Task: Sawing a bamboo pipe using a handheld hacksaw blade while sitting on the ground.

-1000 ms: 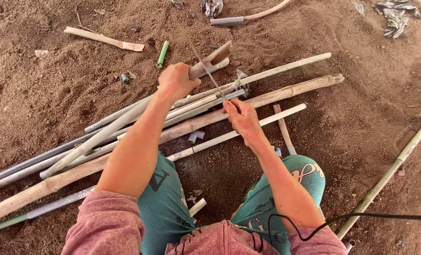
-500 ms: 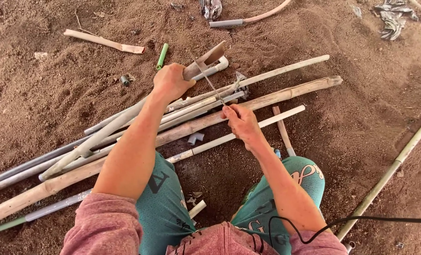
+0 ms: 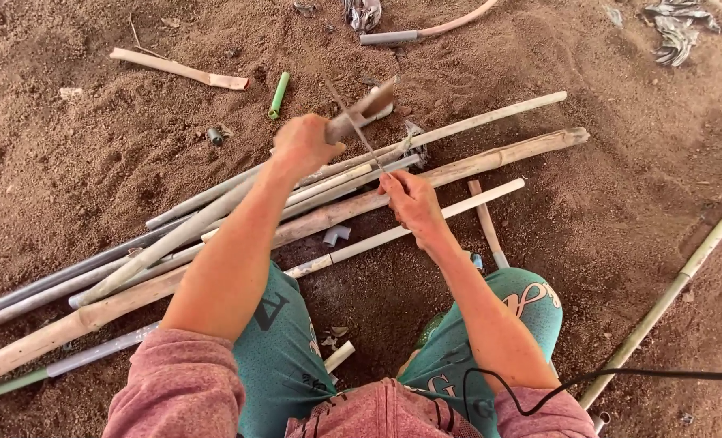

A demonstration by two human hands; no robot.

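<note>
Bare brown dirt (image 3: 93,162) fills your head view, strewn with long poles and grey pipes (image 3: 215,223) running from eight o'clock to two o'clock. Your left hand (image 3: 302,146) is clenched around the handle of a hacksaw (image 3: 361,113), which is raised above the bundle. Your right hand (image 3: 409,203) grips a thin grey pipe (image 3: 353,182) just at five o'clock of the saw. A short green tube (image 3: 279,95) lies near eleven o'clock, apart from the bundle.

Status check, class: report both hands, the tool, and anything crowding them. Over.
Left hand raised, gripping a wooden-handled blade tool. Right hand pinching a thin strip. Bamboo poles and grey pipes lie beneath on dirt.
</note>
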